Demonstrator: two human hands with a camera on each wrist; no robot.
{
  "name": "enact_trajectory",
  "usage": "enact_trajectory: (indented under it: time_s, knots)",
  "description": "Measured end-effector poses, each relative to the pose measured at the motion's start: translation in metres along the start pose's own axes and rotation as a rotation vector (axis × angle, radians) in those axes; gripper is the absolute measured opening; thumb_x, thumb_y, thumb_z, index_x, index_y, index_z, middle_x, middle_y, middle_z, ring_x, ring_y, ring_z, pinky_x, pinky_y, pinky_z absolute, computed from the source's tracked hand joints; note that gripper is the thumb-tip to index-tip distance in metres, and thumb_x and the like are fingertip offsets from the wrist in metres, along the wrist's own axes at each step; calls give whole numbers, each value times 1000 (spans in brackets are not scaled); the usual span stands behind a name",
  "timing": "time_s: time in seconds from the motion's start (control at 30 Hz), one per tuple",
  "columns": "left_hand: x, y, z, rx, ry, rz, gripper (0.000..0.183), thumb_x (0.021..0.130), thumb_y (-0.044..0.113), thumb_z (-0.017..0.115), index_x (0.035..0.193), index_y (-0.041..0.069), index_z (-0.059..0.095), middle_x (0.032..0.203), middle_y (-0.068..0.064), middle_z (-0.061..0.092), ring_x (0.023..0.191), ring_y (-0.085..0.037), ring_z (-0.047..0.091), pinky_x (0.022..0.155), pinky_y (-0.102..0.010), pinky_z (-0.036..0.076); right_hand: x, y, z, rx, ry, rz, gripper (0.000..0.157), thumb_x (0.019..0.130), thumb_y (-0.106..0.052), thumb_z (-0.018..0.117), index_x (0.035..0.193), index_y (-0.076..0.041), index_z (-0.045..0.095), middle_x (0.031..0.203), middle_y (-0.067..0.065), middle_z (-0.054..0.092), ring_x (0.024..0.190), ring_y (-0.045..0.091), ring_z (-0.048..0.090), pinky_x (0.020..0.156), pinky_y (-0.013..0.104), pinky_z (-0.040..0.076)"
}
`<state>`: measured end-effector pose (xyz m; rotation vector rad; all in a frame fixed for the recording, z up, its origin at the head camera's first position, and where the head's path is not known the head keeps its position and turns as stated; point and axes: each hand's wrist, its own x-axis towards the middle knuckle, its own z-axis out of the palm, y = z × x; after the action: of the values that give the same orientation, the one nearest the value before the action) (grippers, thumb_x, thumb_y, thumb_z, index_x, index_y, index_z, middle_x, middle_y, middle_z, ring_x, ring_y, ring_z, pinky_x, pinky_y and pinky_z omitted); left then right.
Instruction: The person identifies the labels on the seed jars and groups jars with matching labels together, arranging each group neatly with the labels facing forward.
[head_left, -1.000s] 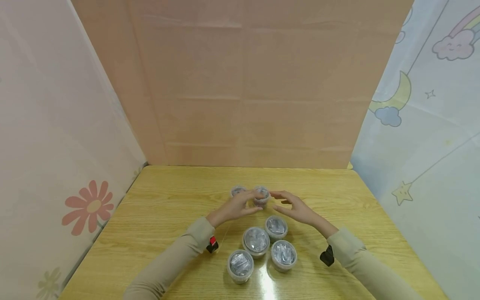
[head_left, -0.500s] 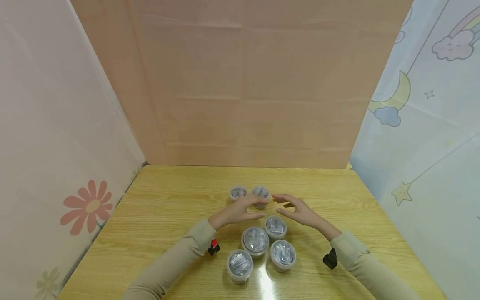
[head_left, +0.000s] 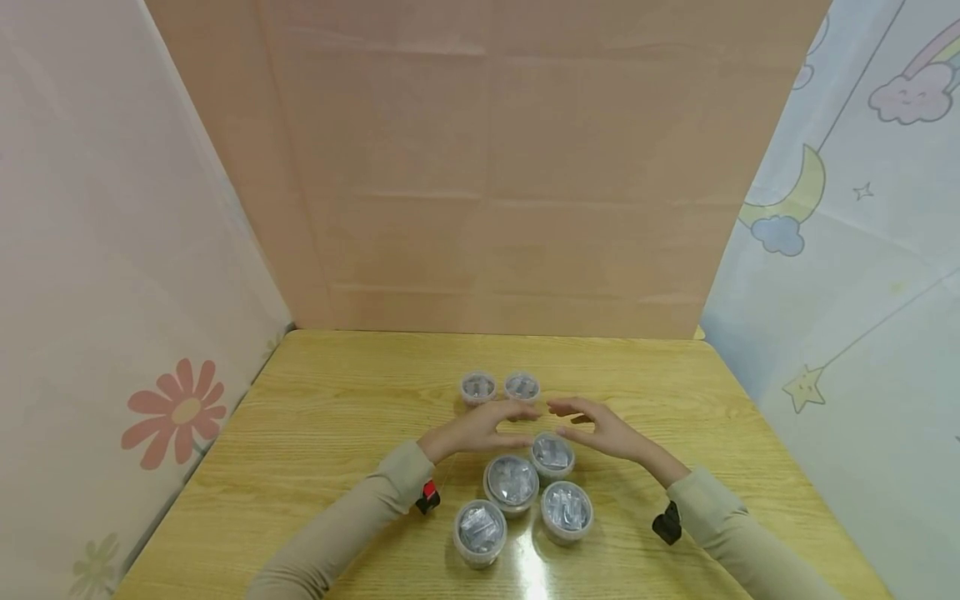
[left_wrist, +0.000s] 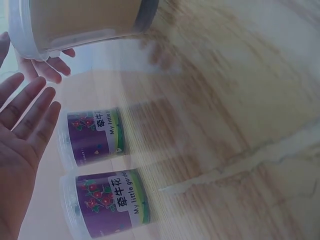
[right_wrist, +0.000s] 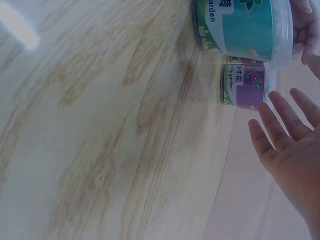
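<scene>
My left hand (head_left: 483, 427) hovers palm inward with fingers spread, between the two far tubs and the nearer group. Facing it, my right hand (head_left: 600, 429) is held the same way, its fingertips just over a clear-lidded tub (head_left: 552, 454). Neither hand holds anything. The far left tub (head_left: 478, 387) and far right tub (head_left: 522, 386) stand side by side. In the left wrist view they are purple-labelled tubs (left_wrist: 107, 202) with red flowers and "My little garden" printed on them. A teal-labelled tub (right_wrist: 245, 30) shows large in the right wrist view, close to the right hand.
Nearer the person stand more lidded tubs: one in the middle (head_left: 512, 482), one to the right (head_left: 566, 510) and one in front (head_left: 480, 533). All are on a wooden table (head_left: 315, 450), with a tan backdrop (head_left: 487, 167) behind and printed curtains at both sides.
Both hands have drawn back toward the person from around the far right tub, uncovering the far pair. The tubs stand where they stood.
</scene>
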<state>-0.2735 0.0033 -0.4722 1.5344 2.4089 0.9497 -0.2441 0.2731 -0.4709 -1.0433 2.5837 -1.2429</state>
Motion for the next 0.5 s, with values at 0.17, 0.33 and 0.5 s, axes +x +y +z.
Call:
enact_trajectory:
  time_s: [0.17,0.33,0.5]
  knots:
    - [0,2,1,-15,-27,-23,56,92,44,53,136,11,46,131,-3,54,117,-12,53,97,-25,44,-2,-1,0,-3,-44,-1,48,93,-22,57,136,-5,44,132,11,52,117,32,51,92,54,44]
    - [0,5,2,-21,-66,-39,59,92,48,51,136,9,45,133,-2,51,118,-15,52,97,-28,44,-5,2,1,-2,-96,7,49,93,-22,57,137,-5,43,133,11,50,119,32,50,94,54,43]
    - [-1,6,3,-44,-99,-46,63,91,52,49,138,10,43,137,-1,48,120,-15,51,97,-30,45,-8,3,3,17,-138,43,50,92,-24,59,137,-8,43,135,12,49,120,34,49,95,55,42]
